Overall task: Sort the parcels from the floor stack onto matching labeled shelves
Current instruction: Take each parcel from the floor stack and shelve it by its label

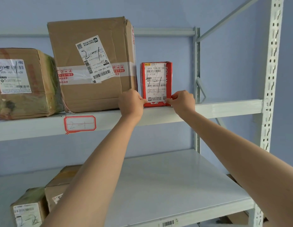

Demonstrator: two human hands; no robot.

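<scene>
A small red parcel (156, 82) with a white label marked "2-1" stands upright on the upper shelf (224, 107), right of a large brown box (93, 66). My left hand (131, 102) pinches the parcel's lower left corner. Its lower right corner is pinched by my right hand (183, 100). The shelf's front edge carries a red-framed tag (80, 124) reading "2-1". Both other boxes on this shelf, the large one and a taped box (24, 82) at the left, also bear "2-1" on their labels.
The lower shelf (167, 185) holds two brown boxes at the left, one (28, 208) marked "2-2", the other (60, 185) partly behind my left arm. A perforated rack post (271, 79) stands at the right. Bare shelf lies right of the red parcel.
</scene>
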